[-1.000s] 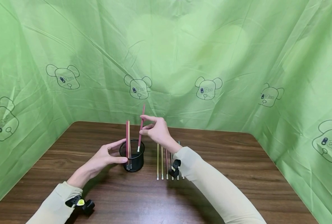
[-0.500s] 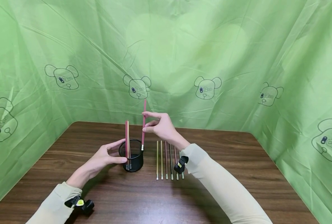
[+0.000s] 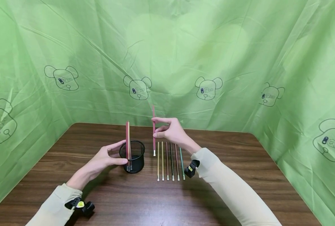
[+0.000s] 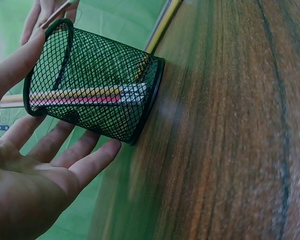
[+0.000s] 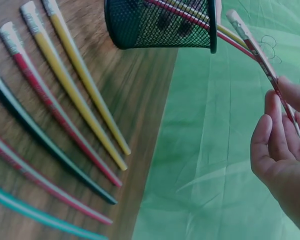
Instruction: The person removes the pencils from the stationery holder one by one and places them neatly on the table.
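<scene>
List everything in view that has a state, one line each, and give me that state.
Mesh cup: upright on the table.
Pencils in the cup: standing, eraser ends down.
Held pencil: near upright, eraser end down, outside the cup.
Six-pencil row: lying side by side, eraser ends toward the person.
Left hand: gripping the cup.
Right hand: pinching a pencil.
Green cloth: hanging, creased.

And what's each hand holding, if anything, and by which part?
The right hand pinches a red pencil by its shaft, above the eraser end; the left hand holds the black mesh cup by its side and rim.
</scene>
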A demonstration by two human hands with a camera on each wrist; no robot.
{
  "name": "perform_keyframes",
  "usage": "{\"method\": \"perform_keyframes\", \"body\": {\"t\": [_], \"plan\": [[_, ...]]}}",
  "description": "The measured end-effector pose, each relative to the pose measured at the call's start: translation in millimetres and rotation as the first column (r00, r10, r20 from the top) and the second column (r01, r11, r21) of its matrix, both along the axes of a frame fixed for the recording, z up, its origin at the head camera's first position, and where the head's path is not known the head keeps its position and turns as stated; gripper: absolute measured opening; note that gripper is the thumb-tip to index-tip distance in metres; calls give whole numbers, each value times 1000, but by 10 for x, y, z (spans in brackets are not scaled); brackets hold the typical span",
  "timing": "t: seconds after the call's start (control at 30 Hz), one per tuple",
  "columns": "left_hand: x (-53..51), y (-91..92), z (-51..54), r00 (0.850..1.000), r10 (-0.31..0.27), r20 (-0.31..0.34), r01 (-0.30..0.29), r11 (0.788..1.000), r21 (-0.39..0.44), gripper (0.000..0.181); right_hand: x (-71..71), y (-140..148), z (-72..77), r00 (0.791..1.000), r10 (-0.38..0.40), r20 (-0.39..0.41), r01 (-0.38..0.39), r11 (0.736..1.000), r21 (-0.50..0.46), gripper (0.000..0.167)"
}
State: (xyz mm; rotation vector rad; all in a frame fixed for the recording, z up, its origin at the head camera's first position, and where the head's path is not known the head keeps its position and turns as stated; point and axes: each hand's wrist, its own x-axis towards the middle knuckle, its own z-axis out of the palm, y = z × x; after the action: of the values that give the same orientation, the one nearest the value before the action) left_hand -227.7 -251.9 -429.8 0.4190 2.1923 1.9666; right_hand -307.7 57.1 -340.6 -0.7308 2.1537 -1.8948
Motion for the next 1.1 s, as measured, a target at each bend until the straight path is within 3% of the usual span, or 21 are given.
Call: {"method": "perform_keyframes", "body": {"t": [0.2,0.53,1.1], "plan": [[-8,3,1,1000,-2,3,2,1000,5,87,17,151,-66,999,-4,52,4,1000,-7,63],[-5,0,0,1000,-5,3,5,1000,4,87,-5,413,-257,999,-49,-5,50,998,50,64],[-11,-8,-11,1000,-5,8,5,1000,7,86,8,965,-590,989,-139,47,130,980,153,62]]}}
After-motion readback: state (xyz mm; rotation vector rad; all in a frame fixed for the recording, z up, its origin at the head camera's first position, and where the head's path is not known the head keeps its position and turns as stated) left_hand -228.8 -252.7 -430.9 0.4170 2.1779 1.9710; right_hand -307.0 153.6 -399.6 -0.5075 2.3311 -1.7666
